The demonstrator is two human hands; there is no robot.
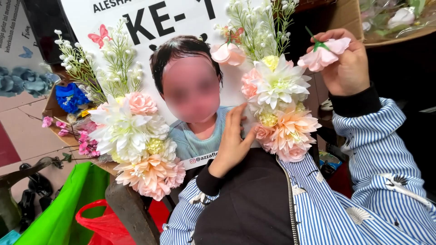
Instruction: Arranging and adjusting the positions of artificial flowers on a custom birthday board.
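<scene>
A white decorated board (200, 22) with a printed portrait leans in front of me, with clusters of white, pink and peach artificial flowers on its left (136, 140) and right (279, 109) sides. My left hand (231, 140) rests flat with spread fingers on the board's lower middle, beside the right flower cluster. My right hand (347, 61) is raised at the upper right, pinching a small pink artificial rose (324, 54) with a green stem. Both arms wear blue-and-white striped sleeves with black cuffs.
A green bag (63, 208) and a red plastic bag (102, 224) lie at the lower left. Blue flowers (70, 97) and loose pink blossoms (68, 129) sit left of the board. Wrapped flowers (395, 18) lie on a shelf at the upper right.
</scene>
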